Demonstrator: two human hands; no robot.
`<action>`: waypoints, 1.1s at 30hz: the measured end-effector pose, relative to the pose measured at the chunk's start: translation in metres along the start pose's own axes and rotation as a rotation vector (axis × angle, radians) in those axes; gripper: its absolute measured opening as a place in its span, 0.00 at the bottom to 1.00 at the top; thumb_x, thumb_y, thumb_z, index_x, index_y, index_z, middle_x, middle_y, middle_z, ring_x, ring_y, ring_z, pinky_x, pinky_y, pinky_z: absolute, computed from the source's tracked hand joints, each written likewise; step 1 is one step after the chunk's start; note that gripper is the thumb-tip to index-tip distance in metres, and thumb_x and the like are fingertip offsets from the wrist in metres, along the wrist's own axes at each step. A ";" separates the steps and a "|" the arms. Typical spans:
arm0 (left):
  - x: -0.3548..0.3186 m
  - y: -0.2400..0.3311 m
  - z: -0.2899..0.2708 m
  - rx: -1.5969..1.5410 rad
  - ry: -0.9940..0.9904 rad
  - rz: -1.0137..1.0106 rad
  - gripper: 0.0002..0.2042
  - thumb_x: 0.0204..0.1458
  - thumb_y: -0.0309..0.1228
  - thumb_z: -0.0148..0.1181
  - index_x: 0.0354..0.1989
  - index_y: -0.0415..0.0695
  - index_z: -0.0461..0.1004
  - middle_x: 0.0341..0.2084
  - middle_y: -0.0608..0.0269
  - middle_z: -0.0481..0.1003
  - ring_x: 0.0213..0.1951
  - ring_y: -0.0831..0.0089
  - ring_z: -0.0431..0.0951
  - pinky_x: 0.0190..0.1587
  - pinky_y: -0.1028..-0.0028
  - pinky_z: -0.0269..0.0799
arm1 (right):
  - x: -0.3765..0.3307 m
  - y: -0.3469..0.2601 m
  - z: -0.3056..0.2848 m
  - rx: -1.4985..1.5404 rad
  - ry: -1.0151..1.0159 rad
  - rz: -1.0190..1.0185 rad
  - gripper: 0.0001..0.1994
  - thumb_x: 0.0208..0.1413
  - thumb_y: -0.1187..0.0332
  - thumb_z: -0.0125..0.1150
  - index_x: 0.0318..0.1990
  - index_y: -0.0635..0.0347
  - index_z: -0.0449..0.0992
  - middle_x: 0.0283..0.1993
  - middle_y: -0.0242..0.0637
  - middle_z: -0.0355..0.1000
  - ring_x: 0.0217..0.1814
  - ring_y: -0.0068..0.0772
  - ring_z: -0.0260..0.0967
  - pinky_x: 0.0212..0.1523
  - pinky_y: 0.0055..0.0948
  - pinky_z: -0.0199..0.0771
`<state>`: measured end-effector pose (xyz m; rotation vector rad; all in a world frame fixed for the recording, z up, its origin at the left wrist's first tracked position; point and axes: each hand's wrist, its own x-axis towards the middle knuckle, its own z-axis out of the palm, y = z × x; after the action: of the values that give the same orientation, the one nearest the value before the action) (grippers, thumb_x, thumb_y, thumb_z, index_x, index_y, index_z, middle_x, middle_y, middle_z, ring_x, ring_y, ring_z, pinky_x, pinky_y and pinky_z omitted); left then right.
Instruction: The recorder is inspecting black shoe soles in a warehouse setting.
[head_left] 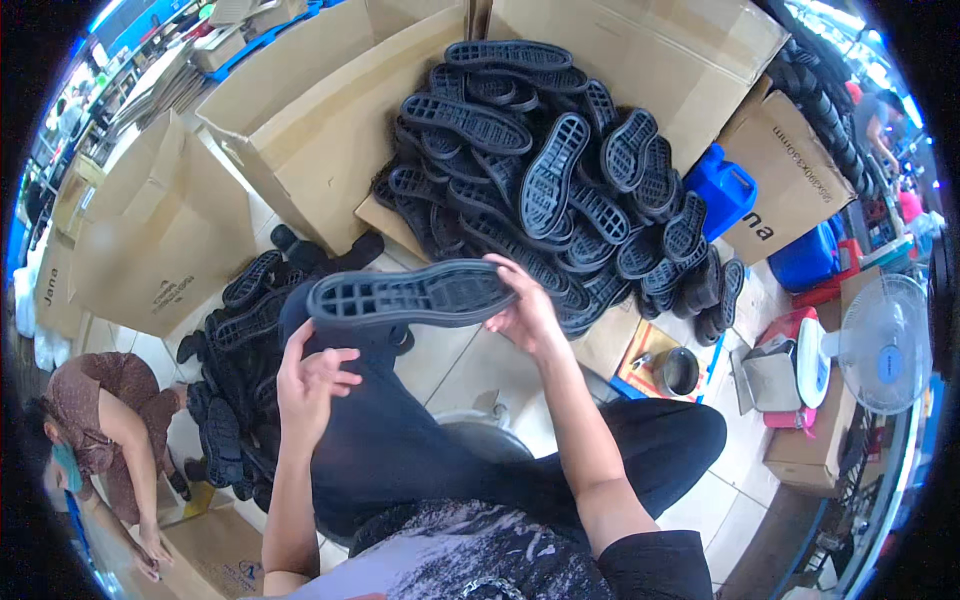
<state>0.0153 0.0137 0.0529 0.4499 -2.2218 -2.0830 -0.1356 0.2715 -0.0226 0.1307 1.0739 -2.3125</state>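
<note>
One black ridged shoe sole (415, 293) is held up in front of the person, above the lap, its grid-patterned face toward the viewer and its length running roughly crosswise. The right hand (525, 310) grasps its right end, fingers clasped about the edge. The left hand (315, 385) is at the left end: one digit meets the rim there, the other fingers loosely bent and gripping nothing; whether it bears weight, I cannot tell. In my judgement, good handling here means keeping the right hold firm, supporting the free end lightly, and tilting the sole so that every cell and the whole rim can be checked. Beyond it stands a large pile of similar soles (560, 180) against cardboard; a darker heap (225, 430) lies on the left.
</note>
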 end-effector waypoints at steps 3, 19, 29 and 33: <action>0.003 -0.009 0.002 0.183 0.140 0.119 0.18 0.51 0.27 0.59 0.50 0.37 0.66 0.28 0.60 0.76 0.21 0.81 0.75 0.23 0.84 0.69 | -0.001 -0.026 -0.013 0.009 0.154 -0.230 0.17 0.60 0.68 0.41 0.56 0.56 0.60 0.31 0.48 0.72 0.17 0.42 0.71 0.15 0.33 0.75; 0.002 -0.035 -0.006 0.050 0.230 0.274 0.04 0.52 0.22 0.55 0.35 0.38 0.73 0.22 0.64 0.74 0.17 0.84 0.72 0.17 0.87 0.64 | 0.092 -0.192 -0.038 -0.474 0.569 -0.518 0.46 0.52 0.54 0.61 0.67 0.51 0.31 0.63 0.57 0.48 0.51 0.48 0.65 0.40 0.41 0.75; -0.011 -0.159 -0.100 -0.124 0.467 -0.495 0.11 0.54 0.32 0.54 0.44 0.42 0.73 0.27 0.67 0.74 0.19 0.84 0.68 0.19 0.86 0.62 | 0.081 -0.111 -0.054 -0.866 0.354 -0.409 0.34 0.51 0.62 0.61 0.63 0.61 0.53 0.51 0.43 0.68 0.49 0.34 0.67 0.44 0.34 0.71; -0.067 -0.277 -0.129 0.117 0.899 -0.609 0.23 0.41 0.36 0.65 0.46 0.38 0.70 0.33 0.57 0.75 0.34 0.70 0.75 0.37 0.73 0.70 | 0.076 -0.096 -0.064 -0.871 0.209 -0.339 0.28 0.54 0.64 0.57 0.61 0.59 0.58 0.55 0.43 0.64 0.55 0.36 0.64 0.50 0.33 0.68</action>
<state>0.1575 -0.1060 -0.1989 1.8134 -1.7368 -1.4062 -0.2604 0.3316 -0.0254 -0.1671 2.2445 -1.9057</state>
